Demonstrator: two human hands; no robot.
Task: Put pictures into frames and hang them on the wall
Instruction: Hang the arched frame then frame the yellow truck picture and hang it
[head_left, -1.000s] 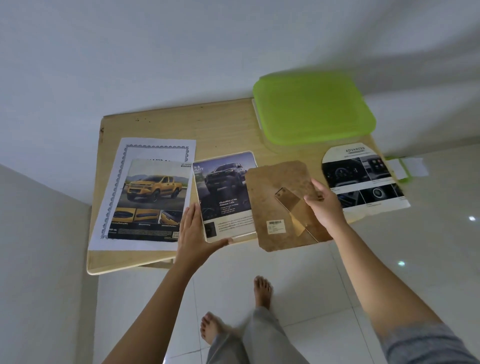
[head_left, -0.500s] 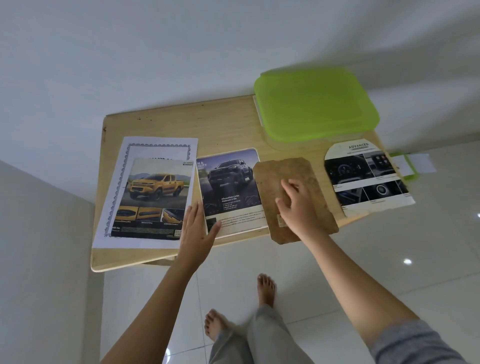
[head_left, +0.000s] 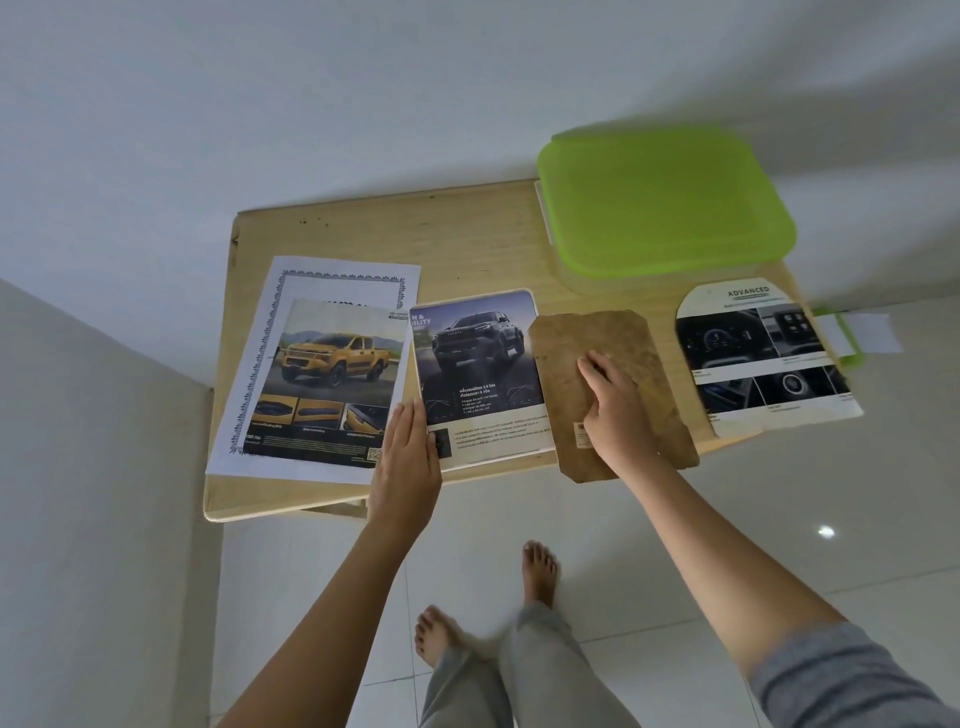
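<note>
Backing board (head_left: 613, 338), held raised a moment ago, now flat on tabletop (head_left: 467, 244) just beside dark-truck picture (head_left: 475, 353), pressed by right hand (head_left: 615, 410) with nothing grasped; left hand (head_left: 408, 457), fingers straight, resting on picture's lower-left edge; framing judged unfinished, hanging not yet begun.

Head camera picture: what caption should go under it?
Left hand touches the dark pickup-truck picture; right hand presses the brown fibreboard backing board.
</note>
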